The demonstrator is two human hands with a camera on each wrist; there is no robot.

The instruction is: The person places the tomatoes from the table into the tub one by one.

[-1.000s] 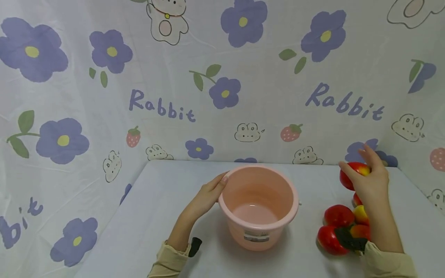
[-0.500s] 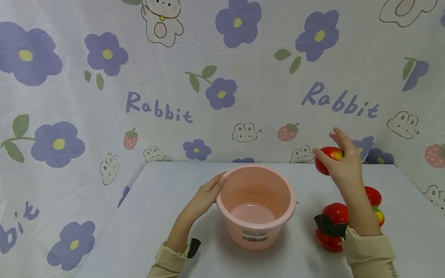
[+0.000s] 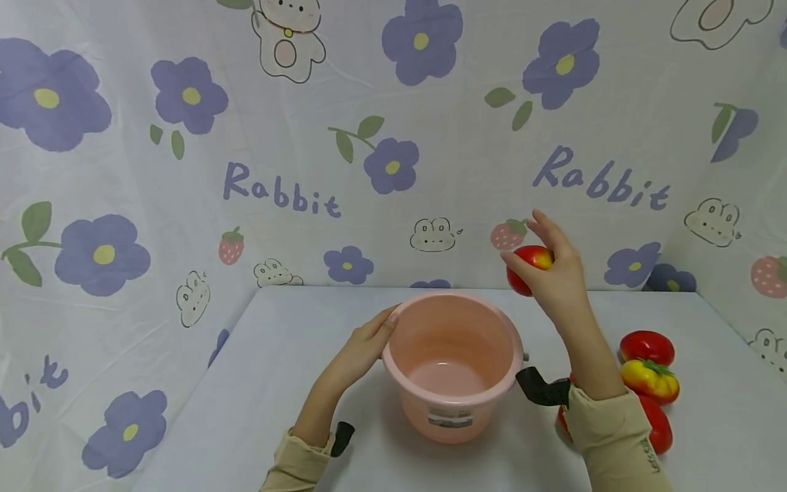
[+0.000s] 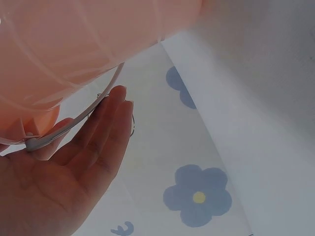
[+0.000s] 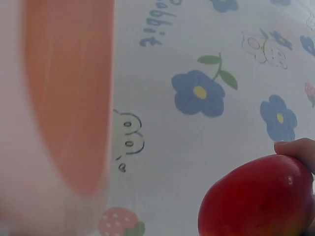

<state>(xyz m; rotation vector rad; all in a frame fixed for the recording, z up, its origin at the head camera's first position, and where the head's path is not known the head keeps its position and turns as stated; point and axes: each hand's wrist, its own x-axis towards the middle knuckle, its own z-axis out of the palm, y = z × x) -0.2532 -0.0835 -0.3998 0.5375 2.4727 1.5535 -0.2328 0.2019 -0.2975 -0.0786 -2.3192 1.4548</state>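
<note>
From my end I watch the right hand (image 3: pixel 558 275) pinching a glossy, red, oval fruit-like piece with a yellow patch (image 5: pixel 256 199) between its thumb and fingers, while other fingers point up and away from it. The piece is in the air, just beyond the far right side of the pink round plastic bucket (image 3: pixel 451 335), apart from the rim and outside the opening.

I see the left hand (image 3: pixel 363 345) gripping the bucket's left rim: the thumb lies over the edge, and the fingers reach down the outside, nearly straight, beside the thin grey handle (image 4: pixel 83 118). The bucket stands upright on the white counter (image 3: pixel 295 328), a printed label (image 3: pixel 451 417) on its near side.

Further right, partly hidden from me by the beige right sleeve (image 3: pixel 615 437), more pieces sit close together on the counter: a glossy red rounded one (image 3: pixel 647 348) farthest back, a ribbed yellow-and-red one with a green top (image 3: pixel 645 384) in front of it, and red ones nearer the sleeve (image 3: pixel 659 424). Behind everything I have a white cloth backdrop with purple flowers and "Rabbit" lettering (image 3: pixel 467 171).
</note>
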